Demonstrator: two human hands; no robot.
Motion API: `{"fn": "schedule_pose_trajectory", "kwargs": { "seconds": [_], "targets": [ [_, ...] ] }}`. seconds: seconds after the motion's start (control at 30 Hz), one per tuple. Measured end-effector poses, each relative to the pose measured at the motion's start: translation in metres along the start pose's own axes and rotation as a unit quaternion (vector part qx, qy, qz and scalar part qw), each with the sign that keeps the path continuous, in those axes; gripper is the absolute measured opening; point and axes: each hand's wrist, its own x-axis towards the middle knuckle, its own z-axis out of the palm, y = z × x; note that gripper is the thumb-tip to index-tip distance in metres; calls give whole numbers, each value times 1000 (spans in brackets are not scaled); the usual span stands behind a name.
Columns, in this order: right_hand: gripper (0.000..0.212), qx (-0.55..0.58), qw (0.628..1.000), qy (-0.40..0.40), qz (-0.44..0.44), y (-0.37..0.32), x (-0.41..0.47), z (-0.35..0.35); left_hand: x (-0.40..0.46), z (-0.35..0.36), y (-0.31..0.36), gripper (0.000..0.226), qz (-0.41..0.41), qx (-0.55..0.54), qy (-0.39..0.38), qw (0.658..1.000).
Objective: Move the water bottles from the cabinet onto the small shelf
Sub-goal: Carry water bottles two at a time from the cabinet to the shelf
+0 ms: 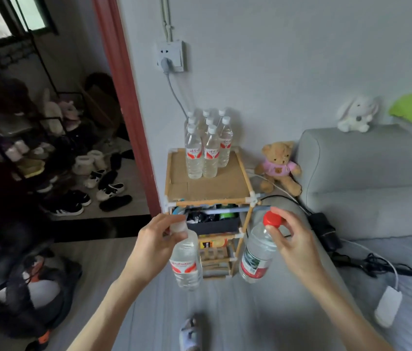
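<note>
Your left hand (158,240) pinches a white-cap bottle (186,259) by the neck, fingers curled round the cap; bottle hangs upright, red/white label, in front of the small shelf (244,173), lower left of its frame. Your right hand (292,239) grips a red-cap bottle (258,252) at the top, thumb + fingers round the cap; bottle tilted a bit, red/green label, just right of the shelf's front-right post. Neither bottle touches the shelf.

Shelf top: cardboard-lined, front half bare. A cluster of white-cap bottles (206,148) stands upright at the back, packed touching, abt 3 rows; exact count can't tell. Lower tiers hold dark box + misc items, too cluttered to ID.

Teddy bear (278,167) sits right of shelf, against the grey sofa (367,173). White plush rabbit (357,114) on the sofa back. Wall socket (170,57) w/ plug above the shelf.
</note>
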Motion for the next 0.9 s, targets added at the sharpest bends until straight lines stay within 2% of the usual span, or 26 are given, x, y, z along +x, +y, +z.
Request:
{"fn": "schedule_pose_trajectory", "kwargs": {
  "seconds": [0.27, 0.43, 0.5, 0.57, 0.73, 0.9],
  "targets": [
    [36, 12, 999, 14, 28, 45, 131, 7, 160, 47, -4, 26, 48, -18, -40, 998],
    [31, -1, 999, 37, 40, 61, 209, 12, 265, 70, 12, 29, 99, 12, -73, 992],
    [39, 22, 997, 28, 61, 70, 232, 16, 301, 79, 16, 30, 105, 29, -84, 990],
    [43, 41, 997, 16, 64, 78, 250, 20, 330, 91, 18, 32, 112, 56, -100, 987],
    [36, 40, 997, 9, 72, 95, 287, 28, 382, 119, 18, 34, 85, 80, -123, 986],
    [35, 13, 997, -20, 69, 110, 308, 31, 413, 132, 11, 34, 101, 201, -148, 963]
  ]
}}
